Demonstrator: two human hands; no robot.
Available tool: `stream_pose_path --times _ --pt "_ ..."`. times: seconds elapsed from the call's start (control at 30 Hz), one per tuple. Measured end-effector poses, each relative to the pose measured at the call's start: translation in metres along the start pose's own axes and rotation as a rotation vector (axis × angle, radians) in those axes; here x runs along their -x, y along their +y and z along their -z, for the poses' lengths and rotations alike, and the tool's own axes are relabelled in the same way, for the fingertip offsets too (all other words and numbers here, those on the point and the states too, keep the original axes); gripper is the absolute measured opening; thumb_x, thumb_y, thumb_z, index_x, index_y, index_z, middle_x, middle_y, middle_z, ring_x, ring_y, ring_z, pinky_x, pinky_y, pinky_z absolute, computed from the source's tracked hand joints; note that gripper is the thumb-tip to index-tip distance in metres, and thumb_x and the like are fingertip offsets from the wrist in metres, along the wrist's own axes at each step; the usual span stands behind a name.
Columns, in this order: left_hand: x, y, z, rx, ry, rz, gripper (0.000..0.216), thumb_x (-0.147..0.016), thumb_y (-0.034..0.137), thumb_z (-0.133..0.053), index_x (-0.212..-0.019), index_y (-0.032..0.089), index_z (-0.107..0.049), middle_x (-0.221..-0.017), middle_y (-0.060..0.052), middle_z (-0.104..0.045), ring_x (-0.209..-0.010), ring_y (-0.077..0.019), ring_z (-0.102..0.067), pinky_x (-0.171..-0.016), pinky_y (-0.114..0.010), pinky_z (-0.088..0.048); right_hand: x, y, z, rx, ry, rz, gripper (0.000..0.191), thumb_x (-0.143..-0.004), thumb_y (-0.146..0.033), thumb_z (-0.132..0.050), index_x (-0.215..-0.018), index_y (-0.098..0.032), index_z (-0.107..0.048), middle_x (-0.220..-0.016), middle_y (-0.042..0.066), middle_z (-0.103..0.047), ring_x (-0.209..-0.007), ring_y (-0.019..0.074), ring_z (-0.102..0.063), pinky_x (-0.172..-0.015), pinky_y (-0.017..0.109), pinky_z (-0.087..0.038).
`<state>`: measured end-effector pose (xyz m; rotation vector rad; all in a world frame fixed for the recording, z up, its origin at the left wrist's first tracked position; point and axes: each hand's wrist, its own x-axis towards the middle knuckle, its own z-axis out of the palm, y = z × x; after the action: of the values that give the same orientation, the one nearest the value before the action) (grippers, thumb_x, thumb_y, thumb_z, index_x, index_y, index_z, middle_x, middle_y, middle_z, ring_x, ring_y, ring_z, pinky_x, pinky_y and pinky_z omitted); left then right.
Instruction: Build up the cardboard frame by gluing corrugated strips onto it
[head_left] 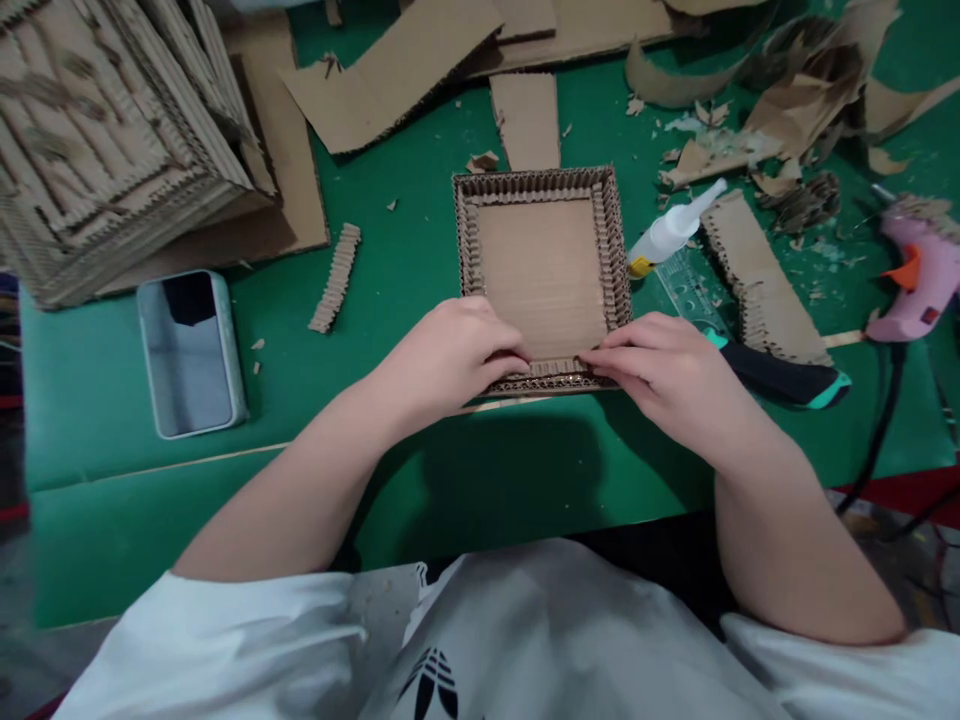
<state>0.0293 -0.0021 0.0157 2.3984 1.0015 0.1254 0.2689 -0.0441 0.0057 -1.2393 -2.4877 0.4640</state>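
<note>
One corrugated-cardboard tray [540, 265]: was brown, four-sided, ridge-lined.
Left hand [469, 350]: pinched near ridged strip [556, 368].
Right hand [660, 370]: pinched its right end.

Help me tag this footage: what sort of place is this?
Probably a craft workspace: a pink hot-glue gun, cardboard offcuts and a square cardboard tray share a green tabletop.

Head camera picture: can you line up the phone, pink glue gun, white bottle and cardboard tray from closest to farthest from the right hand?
1. Cardboard tray: right hand touching its near side.
2. White bottle: just beyond the hand.
3. Pink glue gun: farther off, to the right.
4. Phone: far over on the left.
</note>
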Motion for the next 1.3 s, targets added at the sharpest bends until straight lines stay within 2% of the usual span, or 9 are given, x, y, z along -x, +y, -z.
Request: stream_pose_path --times 0.43,0.57,0.7,0.83,1.0,1.1,1.2,1.3 --pt "-0.001 -0.002 -0.001 -0.108 -0.037 -0.025 0.013 -0.086 0.025 -0.062 -0.079 0.02 -0.073 -0.067 0.0 -0.067 -0.073 -0.0163 -0.057 -0.066 -0.026 -0.041 0.0 -0.006 -0.001 0.088 -0.073 0.026 0.026 -0.09 -0.012 -0.048 -0.102 -0.017 -0.071 -0.092 0.008 -0.068 -0.089 0.0225 -0.056 -0.072 0.036 -0.04" --pt "0.005 0.0 0.011 -0.176 0.002 -0.069 0.022 -0.091 0.025 -0.053 -0.082 0.019 -0.071 -0.072 -0.001 -0.069 -0.072 -0.016 -0.058 -0.069 -0.028 -0.043 0.003 -0.007 0.005 0.045 0.03 0.001 0.03 -0.09 -0.01 -0.045 -0.108 -0.013 -0.069 -0.098 0.011 -0.067 -0.09 0.0228 -0.057 -0.075 0.036 -0.044" --pt "0.019 0.008 0.02 -0.252 0.165 -0.055 0.028 -0.095 0.026 -0.044 -0.089 0.019 -0.071 -0.082 -0.003 -0.07 -0.076 -0.0169 -0.061 -0.07 -0.029 -0.045 0.008 -0.005 0.013 0.031 0.152 0.016 0.028 -0.087 -0.006 -0.048 -0.106 -0.01 -0.068 -0.095 0.012 -0.067 -0.091 0.0221 -0.059 -0.079 0.036 -0.048" --pt "0.034 0.02 0.004 -0.271 0.325 0.0 0.022 -0.093 0.026 -0.05 -0.102 0.016 -0.066 -0.094 -0.006 -0.07 -0.086 -0.018 -0.063 -0.073 -0.028 -0.049 0.013 -0.002 0.014 -0.026 0.177 0.047 0.029 -0.083 -0.003 -0.053 -0.108 -0.009 -0.066 -0.096 0.012 -0.067 -0.092 0.0212 -0.06 -0.083 0.036 -0.051" --pt "0.04 0.021 -0.028 -0.319 0.466 -0.12 0.028 -0.086 0.019 -0.062 -0.112 0.009 -0.059 -0.1 -0.01 -0.07 -0.093 -0.0194 -0.064 -0.083 -0.031 -0.051 0.012 -0.004 0.008 -0.021 0.147 0.099 0.028 -0.082 -0.002 -0.054 -0.107 -0.008 -0.065 -0.096 0.012 -0.066 -0.093 0.0221 -0.059 -0.085 0.039 -0.05" --pt "0.039 0.02 -0.036 -0.354 0.499 -0.137 0.035 -0.082 0.025 -0.068 -0.113 0.011 -0.059 -0.099 -0.009 -0.071 -0.092 -0.0206 -0.064 -0.081 -0.033 -0.05 0.009 -0.008 0.003 0.027 0.097 0.101 0.024 -0.084 -0.012 -0.059 -0.107 -0.008 -0.065 -0.093 0.011 -0.066 -0.091 0.0231 -0.058 -0.08 0.039 -0.051" --pt "0.037 0.022 -0.04 -0.35 0.502 -0.126 0.035 -0.082 0.037 -0.068 -0.108 0.014 -0.063 -0.096 -0.007 -0.072 -0.088 -0.0202 -0.064 -0.078 -0.034 -0.047 0.008 -0.012 -0.001 0.081 0.055 0.081 0.03 -0.085 -0.027 -0.063 -0.108 -0.009 -0.065 -0.094 0.011 -0.066 -0.092 0.024 -0.058 -0.079 0.04 -0.05" --pt "0.034 0.024 -0.045 -0.335 0.51 -0.105 0.031 -0.083 0.038 -0.067 -0.105 0.015 -0.064 -0.091 -0.005 -0.072 -0.085 -0.0192 -0.063 -0.077 -0.034 -0.045 0.008 -0.014 -0.005 0.133 0.034 0.086 0.031 -0.084 -0.028 -0.064 -0.109 -0.01 -0.065 -0.094 0.009 -0.066 -0.092 0.0231 -0.057 -0.078 0.039 -0.048"
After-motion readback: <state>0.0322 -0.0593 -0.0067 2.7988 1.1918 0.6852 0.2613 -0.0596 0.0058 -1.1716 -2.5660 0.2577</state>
